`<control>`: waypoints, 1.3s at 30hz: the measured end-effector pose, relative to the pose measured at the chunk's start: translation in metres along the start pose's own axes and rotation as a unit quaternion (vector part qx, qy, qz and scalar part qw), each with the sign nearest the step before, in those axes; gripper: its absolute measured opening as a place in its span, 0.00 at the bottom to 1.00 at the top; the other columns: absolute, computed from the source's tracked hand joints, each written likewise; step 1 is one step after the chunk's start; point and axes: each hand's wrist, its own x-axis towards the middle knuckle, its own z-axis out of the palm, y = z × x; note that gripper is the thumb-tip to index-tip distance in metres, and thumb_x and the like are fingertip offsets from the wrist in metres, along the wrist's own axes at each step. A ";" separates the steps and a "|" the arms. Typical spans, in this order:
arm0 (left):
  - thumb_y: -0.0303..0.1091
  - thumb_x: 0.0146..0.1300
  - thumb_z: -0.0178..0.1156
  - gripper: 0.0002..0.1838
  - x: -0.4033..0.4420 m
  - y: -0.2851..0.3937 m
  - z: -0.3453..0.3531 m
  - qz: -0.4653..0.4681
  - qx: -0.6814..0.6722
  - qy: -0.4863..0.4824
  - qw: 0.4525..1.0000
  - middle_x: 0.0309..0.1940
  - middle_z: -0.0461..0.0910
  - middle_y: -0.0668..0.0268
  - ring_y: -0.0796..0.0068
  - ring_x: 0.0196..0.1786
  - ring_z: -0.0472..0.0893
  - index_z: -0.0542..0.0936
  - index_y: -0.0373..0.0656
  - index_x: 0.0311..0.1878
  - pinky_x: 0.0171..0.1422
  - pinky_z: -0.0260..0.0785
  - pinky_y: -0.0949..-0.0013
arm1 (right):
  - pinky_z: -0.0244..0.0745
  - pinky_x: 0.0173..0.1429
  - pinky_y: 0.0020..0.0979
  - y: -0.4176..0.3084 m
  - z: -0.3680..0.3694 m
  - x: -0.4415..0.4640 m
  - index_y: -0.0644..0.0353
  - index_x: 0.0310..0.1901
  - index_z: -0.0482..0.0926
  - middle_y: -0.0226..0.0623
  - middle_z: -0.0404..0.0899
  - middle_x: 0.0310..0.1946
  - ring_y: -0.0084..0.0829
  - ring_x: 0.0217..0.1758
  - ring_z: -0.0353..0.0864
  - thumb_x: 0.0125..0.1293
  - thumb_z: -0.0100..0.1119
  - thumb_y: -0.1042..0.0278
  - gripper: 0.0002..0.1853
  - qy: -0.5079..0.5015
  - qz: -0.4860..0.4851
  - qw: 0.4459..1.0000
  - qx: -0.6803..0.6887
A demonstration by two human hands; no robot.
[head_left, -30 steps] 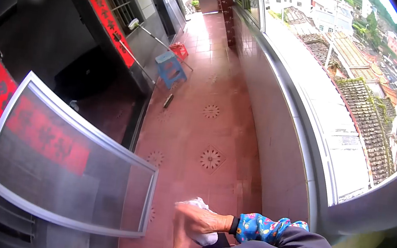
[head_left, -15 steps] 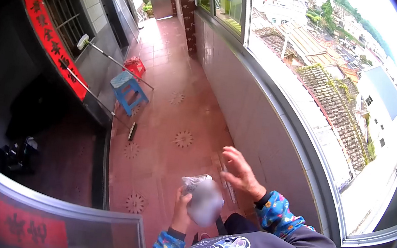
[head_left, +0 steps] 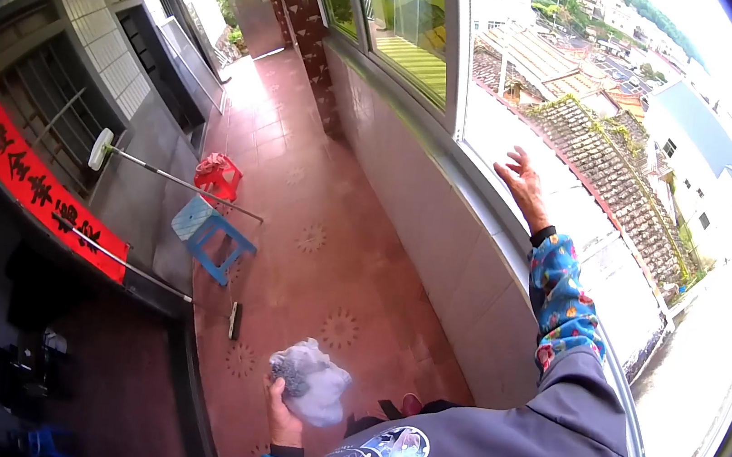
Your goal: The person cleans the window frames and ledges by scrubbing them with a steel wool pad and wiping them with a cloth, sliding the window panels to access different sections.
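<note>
In my left hand [head_left: 284, 415], low in the view, is a crumpled whitish cloth [head_left: 320, 392] with a grey mesh-like patch near my thumb. The fingers are closed on it, partly hidden beneath. My right hand [head_left: 524, 189] is raised over the window sill [head_left: 479, 197], beside the open window, with its fingers apart and nothing in them. Whether it touches the sill or frame, I cannot tell. Patterned blue sleeves cover both forearms.
A blue stool [head_left: 211, 237] and a red stool [head_left: 219, 176] stand by the left wall. Two long poles [head_left: 181, 175] lean there, near a small brush head [head_left: 235, 321] on the tiled floor [head_left: 376, 294]. Sliding window panes [head_left: 405, 23] are ahead on the right.
My hands, together on the cloth at first, have separated. My right hand has moved up and right to the window. The cloth stays in my left hand. The view has turned, and the screen panel has left it.
</note>
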 end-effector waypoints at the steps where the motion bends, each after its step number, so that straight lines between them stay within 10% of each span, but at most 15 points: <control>1: 0.45 0.59 0.60 0.26 0.015 0.008 0.014 -0.001 -0.006 0.004 1.000 0.56 0.77 0.64 0.63 0.60 0.76 0.74 0.47 0.60 0.68 0.67 0.55 | 0.72 0.64 0.41 0.006 0.010 0.028 0.60 0.72 0.57 0.49 0.70 0.63 0.43 0.64 0.72 0.58 0.72 0.52 0.46 0.008 -0.012 1.000 -0.014; 7: 0.51 0.63 0.53 0.29 0.145 0.013 0.036 -0.019 0.042 -0.044 0.998 0.62 0.75 0.63 0.61 0.64 0.73 0.73 0.47 0.64 0.70 0.65 0.53 | 0.51 0.78 0.40 0.028 0.069 0.179 0.73 0.73 0.44 0.64 0.52 0.72 0.51 0.78 0.51 0.44 0.76 0.35 0.69 0.053 -0.039 0.995 -0.071; 12: 0.55 0.65 0.49 0.32 0.263 0.011 0.078 -0.164 -0.012 -0.149 0.975 0.65 0.72 0.59 0.59 0.67 0.70 0.70 0.45 0.67 0.70 0.64 0.53 | 0.49 0.79 0.35 -0.003 0.096 0.226 0.74 0.74 0.39 0.64 0.49 0.73 0.50 0.79 0.49 0.48 0.75 0.42 0.67 0.102 -0.068 0.988 -0.098; 16: 0.59 0.65 0.47 0.36 0.359 0.020 0.111 -0.249 0.007 -0.161 0.955 0.67 0.69 0.56 0.58 0.68 0.68 0.69 0.41 0.66 0.74 0.58 0.58 | 0.64 0.68 0.36 0.024 0.118 0.255 0.67 0.73 0.46 0.54 0.69 0.61 0.45 0.65 0.70 0.49 0.76 0.55 0.58 0.185 -0.057 0.980 -0.038; 17: 0.52 0.68 0.44 0.28 0.354 0.063 0.174 -0.067 0.234 -0.308 0.920 0.63 0.72 0.54 0.57 0.65 0.71 0.74 0.43 0.62 0.71 0.60 0.60 | 0.67 0.66 0.36 0.021 0.121 0.252 0.65 0.73 0.48 0.52 0.71 0.58 0.43 0.62 0.72 0.49 0.75 0.56 0.56 0.196 -0.083 0.976 -0.039; 18: 0.43 0.70 0.47 0.20 0.383 0.054 0.179 -0.059 0.154 -0.347 0.923 0.58 0.76 0.51 0.54 0.61 0.74 0.77 0.38 0.55 0.66 0.65 0.56 | 0.69 0.63 0.36 0.018 0.120 0.247 0.62 0.73 0.50 0.49 0.73 0.55 0.41 0.59 0.74 0.49 0.75 0.58 0.54 0.209 -0.105 0.971 -0.044; 28: 0.45 0.66 0.53 0.24 0.460 -0.012 0.217 -0.258 0.091 -0.339 0.900 0.60 0.74 0.54 0.55 0.62 0.73 0.73 0.41 0.60 0.66 0.66 0.54 | 0.71 0.62 0.37 0.003 0.105 0.231 0.59 0.71 0.55 0.50 0.76 0.53 0.39 0.56 0.77 0.48 0.75 0.60 0.51 0.156 -0.071 0.985 -0.023; 39: 0.47 0.60 0.60 0.33 0.478 -0.034 0.201 -0.263 0.051 -0.308 0.913 0.62 0.71 0.59 0.56 0.63 0.71 0.68 0.44 0.67 0.66 0.68 0.51 | 0.72 0.60 0.38 0.006 0.077 0.192 0.58 0.70 0.56 0.45 0.75 0.51 0.38 0.55 0.75 0.50 0.74 0.60 0.48 0.141 -0.071 0.987 -0.006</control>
